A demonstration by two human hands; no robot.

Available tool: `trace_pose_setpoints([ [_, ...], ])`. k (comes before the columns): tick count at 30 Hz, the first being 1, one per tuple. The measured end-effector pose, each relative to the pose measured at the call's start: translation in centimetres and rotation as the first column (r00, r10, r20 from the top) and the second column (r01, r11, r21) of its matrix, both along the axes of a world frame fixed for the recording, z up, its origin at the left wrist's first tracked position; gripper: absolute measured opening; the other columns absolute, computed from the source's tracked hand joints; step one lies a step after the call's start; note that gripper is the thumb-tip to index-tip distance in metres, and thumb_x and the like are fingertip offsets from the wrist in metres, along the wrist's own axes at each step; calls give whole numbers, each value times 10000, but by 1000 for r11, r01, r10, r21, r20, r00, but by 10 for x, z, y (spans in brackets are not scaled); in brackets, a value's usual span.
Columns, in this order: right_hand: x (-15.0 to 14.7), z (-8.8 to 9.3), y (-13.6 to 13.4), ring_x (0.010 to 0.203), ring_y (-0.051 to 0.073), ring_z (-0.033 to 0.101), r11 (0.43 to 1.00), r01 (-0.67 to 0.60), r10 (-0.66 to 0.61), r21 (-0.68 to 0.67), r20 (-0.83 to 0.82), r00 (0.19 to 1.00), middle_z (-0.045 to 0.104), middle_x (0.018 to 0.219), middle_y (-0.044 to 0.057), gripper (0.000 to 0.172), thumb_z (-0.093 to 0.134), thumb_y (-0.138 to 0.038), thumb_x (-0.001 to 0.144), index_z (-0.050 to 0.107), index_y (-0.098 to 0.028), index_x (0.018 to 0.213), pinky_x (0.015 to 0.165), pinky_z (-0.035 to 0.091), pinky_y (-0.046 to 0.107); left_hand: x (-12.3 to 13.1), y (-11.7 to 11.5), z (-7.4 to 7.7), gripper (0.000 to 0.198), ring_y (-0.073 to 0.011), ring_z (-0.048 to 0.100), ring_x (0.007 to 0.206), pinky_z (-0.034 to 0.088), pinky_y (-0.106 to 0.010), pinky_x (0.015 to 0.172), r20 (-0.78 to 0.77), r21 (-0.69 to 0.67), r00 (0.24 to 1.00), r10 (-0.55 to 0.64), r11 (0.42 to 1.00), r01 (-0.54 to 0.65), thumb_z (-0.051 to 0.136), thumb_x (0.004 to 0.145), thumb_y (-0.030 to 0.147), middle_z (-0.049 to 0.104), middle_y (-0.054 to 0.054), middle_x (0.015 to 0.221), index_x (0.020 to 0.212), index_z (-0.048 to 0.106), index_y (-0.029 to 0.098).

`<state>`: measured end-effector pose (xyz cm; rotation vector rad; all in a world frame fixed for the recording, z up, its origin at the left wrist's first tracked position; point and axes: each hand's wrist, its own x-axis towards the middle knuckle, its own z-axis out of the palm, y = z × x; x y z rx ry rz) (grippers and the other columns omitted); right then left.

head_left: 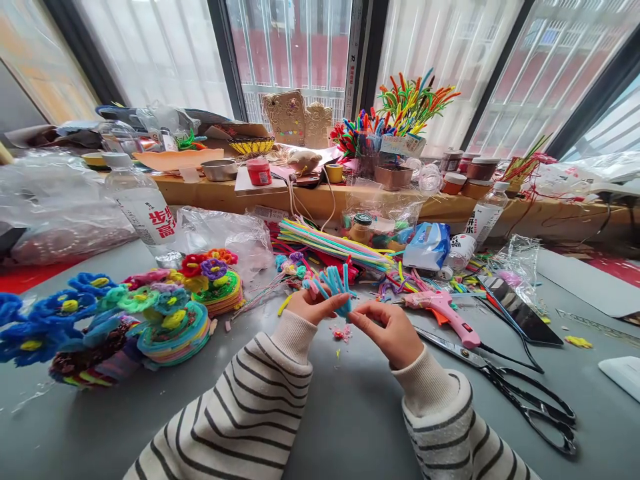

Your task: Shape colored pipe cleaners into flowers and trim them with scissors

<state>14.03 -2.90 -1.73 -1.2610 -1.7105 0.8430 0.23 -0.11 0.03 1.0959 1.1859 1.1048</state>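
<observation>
My left hand [319,307] is closed around a bunch of light blue pipe cleaners [336,280], whose ends fan upward above the fingers. Close beside it, my right hand [387,331] pinches at the lower right of the bunch with thumb and forefinger. The fingertips hide the exact piece between them. Small pink scraps [341,333] lie on the grey table [345,413] just below the hands.
To the right lie a pink glue gun [450,313], large black-handled scissors [505,380] and a dark phone [520,310]. Pipe-cleaner flower pots [175,333] stand at left. Behind my hands are loose pipe cleaners [330,243] and a water bottle [140,207].
</observation>
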Motion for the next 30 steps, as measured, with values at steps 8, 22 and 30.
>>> trace_pose_setpoints([
  [8, -2, -2, -3, 433, 89, 444, 975, 164, -185, 149, 140, 973, 543, 493, -14, 230, 581, -342, 644, 627, -154, 769, 413, 349, 179, 0, -2, -4, 230, -101, 542, 418, 476, -206, 449, 61, -63, 998, 28, 998, -24, 703, 437, 273, 601, 0, 474, 544, 596, 99],
  [22, -9, -11, -5, 635, 166, 590, 861, 167, -325, 481, 266, 908, 664, 760, 52, 205, 457, -240, 758, 634, -197, 852, 585, 412, 240, 4, 4, -9, 52, -72, 518, 340, 425, -139, 312, 372, -394, 919, 131, 919, 29, 618, 584, 98, 600, -10, 447, 596, 568, 106],
  [30, -5, 4, -5, 394, 67, 422, 994, 74, -98, -85, -320, 942, 535, 510, -25, 161, 568, -319, 657, 607, -162, 659, 368, 298, 189, 1, 2, -9, 256, -88, 561, 521, 442, -168, 478, 504, -155, 853, -133, 958, 241, 718, 434, 184, 622, -10, 586, 655, 606, 117],
])
